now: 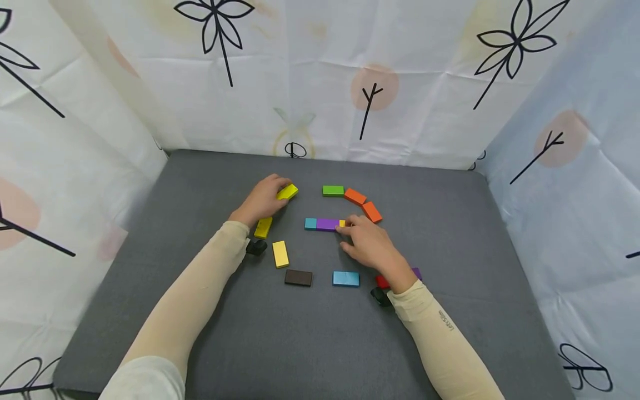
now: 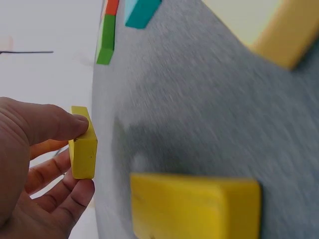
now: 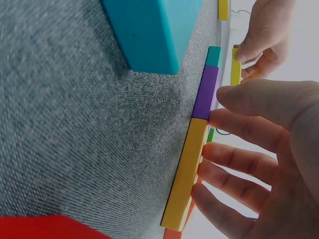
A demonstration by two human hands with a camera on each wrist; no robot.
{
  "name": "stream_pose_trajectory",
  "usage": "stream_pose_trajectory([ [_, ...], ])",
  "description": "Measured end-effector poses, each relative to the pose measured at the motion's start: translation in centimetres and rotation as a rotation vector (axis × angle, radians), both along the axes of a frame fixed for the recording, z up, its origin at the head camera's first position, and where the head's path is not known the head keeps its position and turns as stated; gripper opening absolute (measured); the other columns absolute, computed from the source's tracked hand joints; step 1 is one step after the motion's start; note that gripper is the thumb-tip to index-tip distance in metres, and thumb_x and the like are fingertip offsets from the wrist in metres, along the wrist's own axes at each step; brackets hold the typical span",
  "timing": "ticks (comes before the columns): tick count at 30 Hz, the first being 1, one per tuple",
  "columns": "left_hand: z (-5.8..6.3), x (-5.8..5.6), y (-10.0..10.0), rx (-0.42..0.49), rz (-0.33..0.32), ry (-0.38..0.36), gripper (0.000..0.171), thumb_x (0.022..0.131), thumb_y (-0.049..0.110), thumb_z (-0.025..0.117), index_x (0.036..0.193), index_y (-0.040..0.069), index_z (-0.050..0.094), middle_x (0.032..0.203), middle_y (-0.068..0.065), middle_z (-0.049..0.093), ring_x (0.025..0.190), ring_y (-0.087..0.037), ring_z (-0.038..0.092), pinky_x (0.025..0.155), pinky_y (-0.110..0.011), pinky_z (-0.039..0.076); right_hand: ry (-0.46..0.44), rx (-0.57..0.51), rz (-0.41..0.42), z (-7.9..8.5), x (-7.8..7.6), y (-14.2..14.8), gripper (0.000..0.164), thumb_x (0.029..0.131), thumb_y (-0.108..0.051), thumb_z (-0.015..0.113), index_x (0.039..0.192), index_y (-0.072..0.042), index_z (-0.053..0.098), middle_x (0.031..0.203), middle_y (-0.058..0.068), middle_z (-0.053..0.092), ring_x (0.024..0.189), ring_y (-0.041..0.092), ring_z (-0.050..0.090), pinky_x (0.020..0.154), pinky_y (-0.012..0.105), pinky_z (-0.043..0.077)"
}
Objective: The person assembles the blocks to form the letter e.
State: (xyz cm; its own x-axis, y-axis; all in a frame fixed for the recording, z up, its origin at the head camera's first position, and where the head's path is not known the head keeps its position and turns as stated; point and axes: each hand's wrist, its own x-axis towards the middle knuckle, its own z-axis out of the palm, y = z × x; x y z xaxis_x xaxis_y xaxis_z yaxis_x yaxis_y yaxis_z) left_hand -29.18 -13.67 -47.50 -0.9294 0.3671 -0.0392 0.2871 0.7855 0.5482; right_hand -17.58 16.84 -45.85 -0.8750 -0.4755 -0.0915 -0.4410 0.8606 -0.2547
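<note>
My left hand [image 1: 265, 197] pinches a yellow block [image 2: 83, 149] between thumb and fingers at the far left part of the grey table. In the left wrist view the block is held up on its edge. A teal block [image 1: 310, 224], a purple block [image 1: 326, 225] and an orange-yellow block [image 3: 185, 174] lie end to end in a straight row at the middle. At the row's right end is my right hand [image 1: 369, 241], its fingertips along the far side of the orange-yellow block. Its thumb is beside the purple block; whether it touches is unclear.
A green block [image 1: 333, 191] and two orange blocks [image 1: 355, 196] curve behind the row. Left and front lie a yellow block [image 1: 263, 228], a pale yellow one [image 1: 280, 254], a dark brown one [image 1: 298, 278] and a blue one [image 1: 346, 279]. The right forearm partly covers a red block [image 1: 382, 281].
</note>
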Motion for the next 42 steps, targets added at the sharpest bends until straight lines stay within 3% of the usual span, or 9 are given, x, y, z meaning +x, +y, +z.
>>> stream_pose_trajectory([
  [17,0.2,-0.9,3.6,-0.006,-0.045,-0.001,0.051,0.104,0.011,0.072,0.153,0.004,0.060,0.144,-0.017,0.058,0.128,-0.033,0.058,0.113,-0.048,0.047,-0.012,0.016,-0.004,0.2,-0.1,-0.1,0.046,0.103,-0.026,0.077,0.147,-0.013,0.071,0.139,0.010,0.062,0.116,0.026,0.056,0.085,0.045,0.058],
  [27,-0.8,-1.2,4.8,-0.005,-0.039,0.002,0.050,0.102,0.010,0.073,0.150,0.003,0.062,0.142,-0.018,0.059,0.127,-0.034,0.059,0.112,-0.048,0.047,-0.021,0.013,-0.013,0.2,-0.1,-0.2,0.046,0.103,-0.027,0.077,0.146,-0.014,0.071,0.138,0.009,0.062,0.116,0.025,0.055,0.084,0.045,0.058],
  [42,-1.2,-1.4,5.9,-0.011,-0.034,-0.018,0.049,0.103,0.010,0.072,0.151,0.003,0.061,0.144,-0.018,0.059,0.128,-0.032,0.058,0.114,-0.046,0.046,-0.007,0.021,-0.018,-0.1,0.0,-0.2,0.046,0.103,-0.028,0.077,0.146,-0.015,0.071,0.138,0.009,0.061,0.117,0.026,0.055,0.086,0.044,0.058],
])
